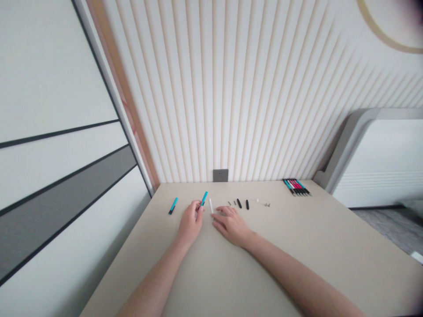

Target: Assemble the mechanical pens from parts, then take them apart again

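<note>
My left hand [191, 221] is closed around a blue pen barrel [204, 197] with a black part at its lower end, and the blue end points up and away from me. My right hand [231, 223] lies low over the table with its fingers apart. Its fingertips are at the near end of a thin white tube [211, 205], perhaps touching it. To the left lies another blue-and-black pen barrel [173, 205]. Right of the tube are two black grips [239, 203], two small springs [229, 203] and several small metallic tips [267, 205].
A row of pens [296, 187] in blue, white, red and black lies at the table's far right corner. The beige table [205, 277] meets a ribbed wall with a dark socket [220, 175]. A white cabinet [49, 176] borders the left side.
</note>
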`<state>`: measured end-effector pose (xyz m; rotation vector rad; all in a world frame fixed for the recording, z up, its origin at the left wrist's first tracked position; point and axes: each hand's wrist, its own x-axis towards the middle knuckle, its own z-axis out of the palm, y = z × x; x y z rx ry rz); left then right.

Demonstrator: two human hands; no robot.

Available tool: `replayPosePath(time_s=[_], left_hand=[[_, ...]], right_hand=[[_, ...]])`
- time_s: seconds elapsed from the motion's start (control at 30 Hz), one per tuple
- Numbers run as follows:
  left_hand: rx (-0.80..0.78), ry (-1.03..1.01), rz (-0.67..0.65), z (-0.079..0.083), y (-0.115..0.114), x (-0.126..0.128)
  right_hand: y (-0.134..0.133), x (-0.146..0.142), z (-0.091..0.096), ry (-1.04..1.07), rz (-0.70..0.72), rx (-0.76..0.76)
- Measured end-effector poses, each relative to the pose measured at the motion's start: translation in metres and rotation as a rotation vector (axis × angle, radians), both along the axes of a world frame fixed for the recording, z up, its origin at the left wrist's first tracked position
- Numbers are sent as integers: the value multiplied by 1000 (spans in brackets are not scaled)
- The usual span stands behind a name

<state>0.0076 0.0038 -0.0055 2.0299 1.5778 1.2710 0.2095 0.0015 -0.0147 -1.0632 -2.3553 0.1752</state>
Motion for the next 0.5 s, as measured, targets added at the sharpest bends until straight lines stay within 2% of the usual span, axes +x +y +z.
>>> replayPosePath(time_s=[0.23,0.5], left_hand=[[19,93,-12,-4,1,-1],[-8,141,-25,-9,3,-2]], right_hand=[[-3,2,1,5,-32,35],[-7,3,6,-42,-4,59]])
